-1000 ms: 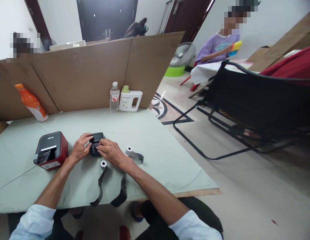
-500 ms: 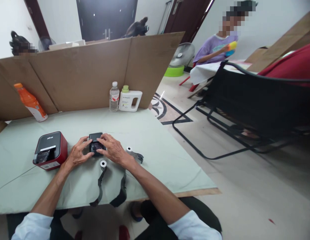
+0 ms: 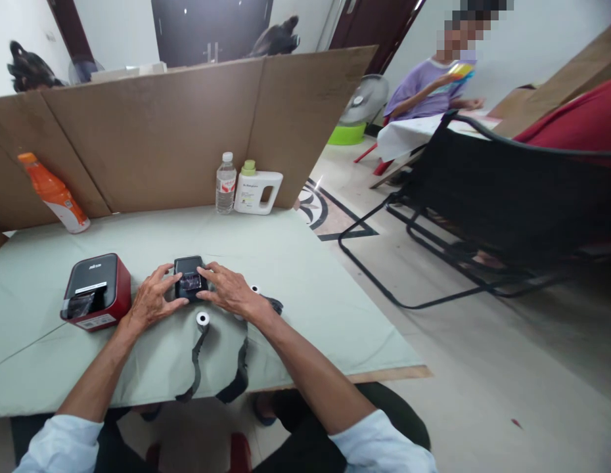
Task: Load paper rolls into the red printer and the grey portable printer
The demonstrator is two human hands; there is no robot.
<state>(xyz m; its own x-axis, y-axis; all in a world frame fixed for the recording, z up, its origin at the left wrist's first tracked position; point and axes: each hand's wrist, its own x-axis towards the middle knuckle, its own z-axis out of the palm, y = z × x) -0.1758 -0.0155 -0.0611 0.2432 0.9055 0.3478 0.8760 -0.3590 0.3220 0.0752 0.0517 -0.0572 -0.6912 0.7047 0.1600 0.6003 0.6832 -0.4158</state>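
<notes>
A small black box-shaped device (image 3: 188, 264) with a dark shiny window lies on the pale green tablecloth, between my hands. My left hand (image 3: 154, 297) grips its left side, thumb at the near corner and fingers along the edge. On the other side my right hand (image 3: 230, 289) holds it with thumb and fingers near the window. Just below the device stands a white-cored roll (image 3: 202, 319) trailing a dark strip (image 3: 196, 368). A second roll (image 3: 255, 289) is partly hidden behind my right hand and wrist. Another dark strip (image 3: 235, 384) hangs toward the table's front edge.
A red and black label printer (image 3: 94, 289) sits left of my left hand. Along the cardboard screen (image 3: 158, 144) stand an orange bottle (image 3: 56, 194), a clear water bottle (image 3: 225, 187) and a white jug (image 3: 256, 194). A black folding chair (image 3: 502, 190) and a seated person are at right.
My right hand's fingers have drawn back toward the device's right side, uncovering more of its top and window. The view has shifted slightly. The seated person's other hand now shows over their table.
</notes>
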